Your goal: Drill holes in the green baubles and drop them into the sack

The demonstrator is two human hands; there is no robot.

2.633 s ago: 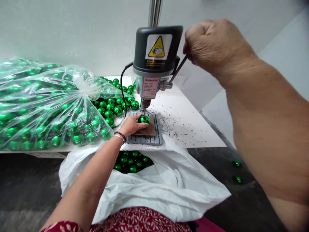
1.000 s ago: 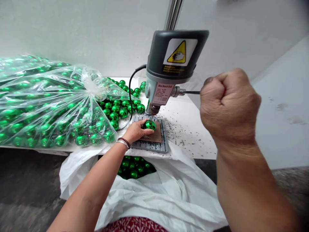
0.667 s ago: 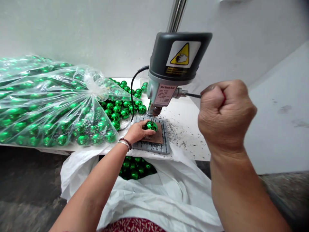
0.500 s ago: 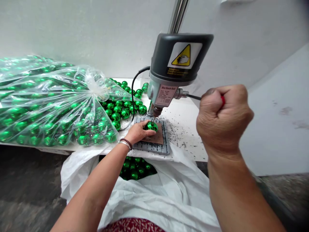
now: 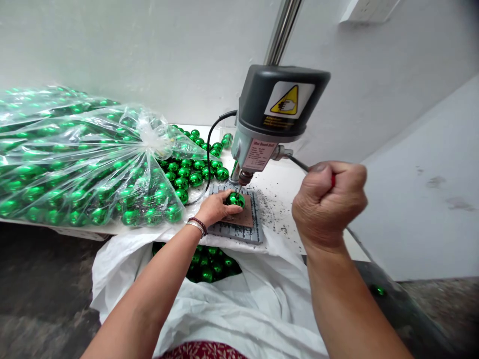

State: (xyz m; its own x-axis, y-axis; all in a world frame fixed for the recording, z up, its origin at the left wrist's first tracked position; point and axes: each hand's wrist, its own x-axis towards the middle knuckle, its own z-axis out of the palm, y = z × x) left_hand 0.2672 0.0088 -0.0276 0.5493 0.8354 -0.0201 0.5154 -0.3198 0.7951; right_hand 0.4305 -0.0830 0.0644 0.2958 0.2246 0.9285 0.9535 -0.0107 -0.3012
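My left hand (image 5: pixel 216 208) grips a shiny green ball (image 5: pixel 236 200) between thumb and fingers. The ball rests on a brown board (image 5: pixel 245 218) laid over the grey drill base (image 5: pixel 257 232). Right above it is the chuck (image 5: pixel 245 178) of a mini bench drill (image 5: pixel 281 102), its thin bit reaching down to the ball's top; whether it has gone in, I cannot tell. My right hand (image 5: pixel 329 199) is wrapped in a fist round the drill's feed lever (image 5: pixel 298 162), whose far end is hidden inside the fist.
A knotted clear plastic bag (image 5: pixel 149 137) full of green balls lies at left, with several loose balls (image 5: pixel 195 179) beside it. Dark shavings litter the white table (image 5: pixel 277 199). A white sack (image 5: pixel 269 294) with green balls inside hangs open below the front edge. A black cable (image 5: pixel 208 149) loops beside the drill.
My right hand has come down and slightly left with the lever. The camera view has shifted a little. My left hand still holds the ball under the bit.
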